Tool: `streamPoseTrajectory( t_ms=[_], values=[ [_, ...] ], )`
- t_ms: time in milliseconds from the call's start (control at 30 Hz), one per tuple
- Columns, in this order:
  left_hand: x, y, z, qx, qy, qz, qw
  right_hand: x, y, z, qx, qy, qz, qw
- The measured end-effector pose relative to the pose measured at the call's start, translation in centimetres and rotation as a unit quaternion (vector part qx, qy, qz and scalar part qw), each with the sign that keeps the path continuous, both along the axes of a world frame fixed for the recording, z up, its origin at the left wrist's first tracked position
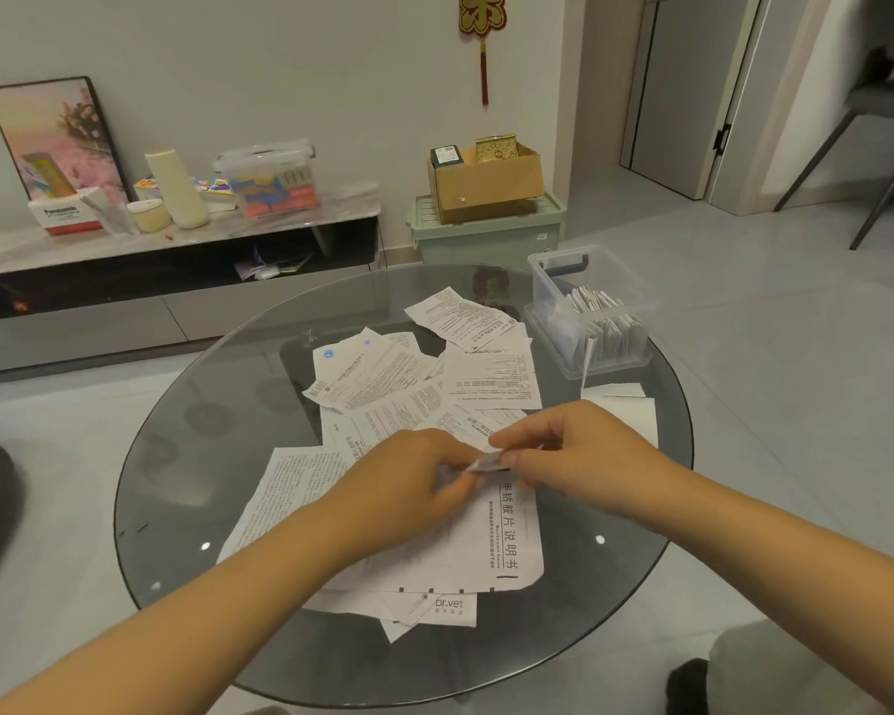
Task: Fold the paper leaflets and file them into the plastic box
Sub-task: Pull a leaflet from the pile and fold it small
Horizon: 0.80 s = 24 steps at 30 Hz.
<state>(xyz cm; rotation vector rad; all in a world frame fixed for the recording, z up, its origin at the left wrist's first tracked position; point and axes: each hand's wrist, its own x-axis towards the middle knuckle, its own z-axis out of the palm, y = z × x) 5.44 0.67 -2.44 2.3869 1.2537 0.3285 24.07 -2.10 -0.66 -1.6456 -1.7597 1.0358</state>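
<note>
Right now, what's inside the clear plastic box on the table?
The clear plastic box holds a row of folded leaflets standing on edge, packed toward its near end. The far end looks mostly bare. The box floor beneath the leaflets is covered, so anything under them can't be seen.

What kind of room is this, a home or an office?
Most likely a home living room: a low TV-style cabinet against the wall, a red hanging ornament, and a round glass table strewn with leaflets.

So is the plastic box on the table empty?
No. The plastic box already holds a row of folded leaflets standing on edge.
</note>
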Motion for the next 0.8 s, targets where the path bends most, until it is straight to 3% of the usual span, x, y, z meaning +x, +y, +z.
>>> streamPoseTrajectory(
  t_ms=[133,300,467,600,800],
  values=[
    [-0.3,0.2,-0.2,-0.002,-0.017,0.033,0.999,0.0,0.2,-0.3,0.129,-0.126,0.008,0.984],
    [-0.6,0.5,-0.1,-0.03,-0.108,0.112,0.987,-0.6,0.0,-1.0,0.19,-0.144,0.027,0.971],
    [-1.0,0.8,-0.6,-0.049,-0.151,0.179,0.971,-1.7,0.1,-1.4,0.185,-0.17,0.062,0.966],
    [-1.2,1.1,-1.0,-0.038,-0.103,0.191,0.975,-1.8,0.6,-2.5,0.163,-0.206,0.112,0.958],
    [-1.8,1.5,-1.3,0.003,-0.004,0.126,0.992,-1.7,1.7,-4.0,0.168,-0.246,0.151,0.943]
  ],
)
